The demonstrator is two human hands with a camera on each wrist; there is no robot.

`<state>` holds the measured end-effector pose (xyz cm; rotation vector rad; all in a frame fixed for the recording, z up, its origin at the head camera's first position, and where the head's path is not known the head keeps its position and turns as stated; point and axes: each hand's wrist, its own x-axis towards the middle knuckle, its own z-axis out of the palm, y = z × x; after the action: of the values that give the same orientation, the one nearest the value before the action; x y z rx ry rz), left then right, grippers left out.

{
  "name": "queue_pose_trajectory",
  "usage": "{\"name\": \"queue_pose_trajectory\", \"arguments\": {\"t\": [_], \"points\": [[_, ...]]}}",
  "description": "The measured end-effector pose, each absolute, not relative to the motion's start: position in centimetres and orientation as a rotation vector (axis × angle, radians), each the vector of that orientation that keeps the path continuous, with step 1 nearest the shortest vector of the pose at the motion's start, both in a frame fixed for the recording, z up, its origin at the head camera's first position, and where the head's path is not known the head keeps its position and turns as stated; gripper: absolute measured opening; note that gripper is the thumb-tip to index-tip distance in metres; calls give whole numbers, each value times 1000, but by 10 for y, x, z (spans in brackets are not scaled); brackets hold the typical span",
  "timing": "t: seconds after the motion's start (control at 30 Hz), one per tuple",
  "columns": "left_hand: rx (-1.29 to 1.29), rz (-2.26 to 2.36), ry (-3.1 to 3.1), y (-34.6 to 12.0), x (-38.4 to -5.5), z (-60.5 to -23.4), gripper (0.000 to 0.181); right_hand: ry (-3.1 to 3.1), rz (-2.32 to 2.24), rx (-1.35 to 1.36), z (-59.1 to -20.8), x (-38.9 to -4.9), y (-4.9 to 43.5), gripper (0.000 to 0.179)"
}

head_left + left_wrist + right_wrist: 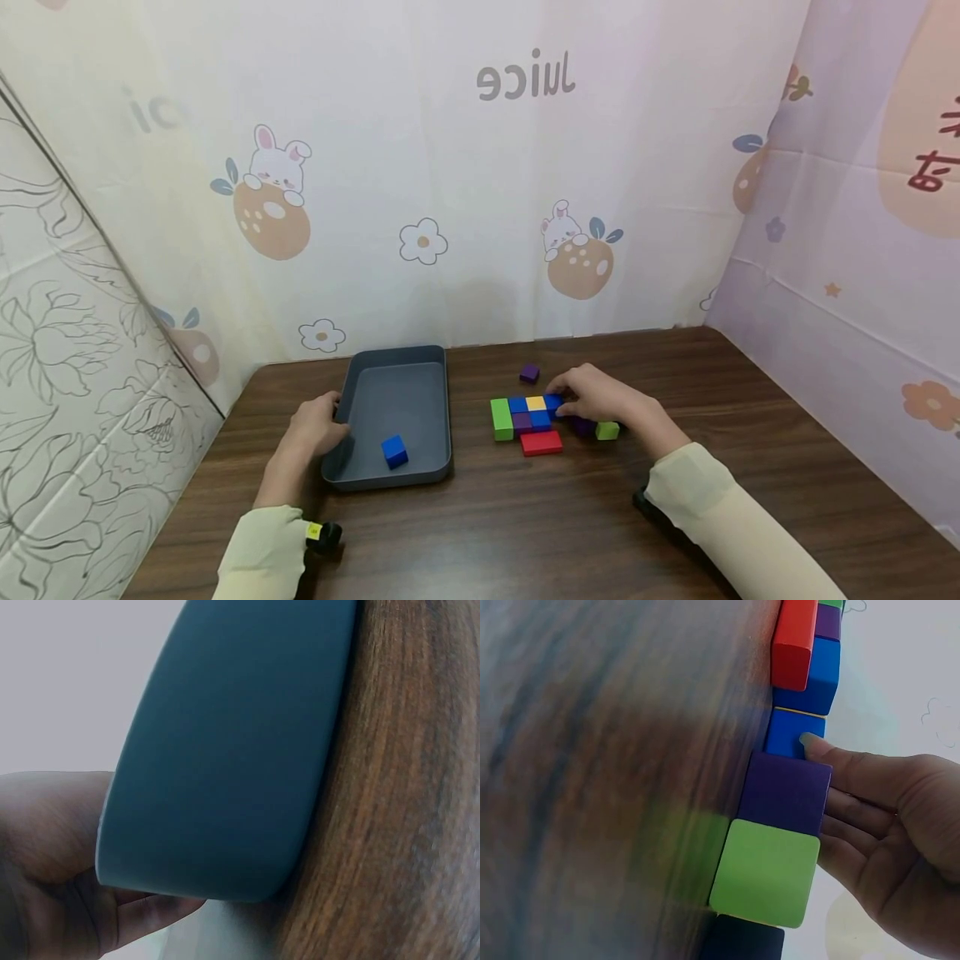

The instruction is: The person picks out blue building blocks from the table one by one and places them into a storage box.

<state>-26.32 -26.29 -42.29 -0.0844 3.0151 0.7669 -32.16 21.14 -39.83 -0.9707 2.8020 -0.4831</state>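
Observation:
My left hand [311, 427] grips the left wall of a dark grey tray [397, 387], with the thumb over the rim. A blue block [394, 452] lies inside the tray near its front. To the right, my right hand [597, 393] pinches a blue block [787, 733] at the right end of a flat cluster. That cluster has a green block [502, 419], a yellow block [536, 403], a purple block [522, 422] and more blue blocks. A red block [542, 443] lies along its front. The right fingertips are partly hidden behind blocks in the right wrist view.
A lone purple block [529, 373] lies behind the cluster. Beside my right hand stand another purple block [786, 791] and a light green block [766, 871], with a dark block [744, 939] close by. The wooden table [480, 533] meets printed curtains [480, 167] at the back.

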Motion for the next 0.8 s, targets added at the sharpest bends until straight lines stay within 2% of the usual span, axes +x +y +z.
{"name": "queue_pose_trajectory", "arguments": {"t": [0.8], "points": [[-72, 771, 3009, -264, -263, -421, 53, 2828, -596, -901, -371, -313, 221, 30]]}}
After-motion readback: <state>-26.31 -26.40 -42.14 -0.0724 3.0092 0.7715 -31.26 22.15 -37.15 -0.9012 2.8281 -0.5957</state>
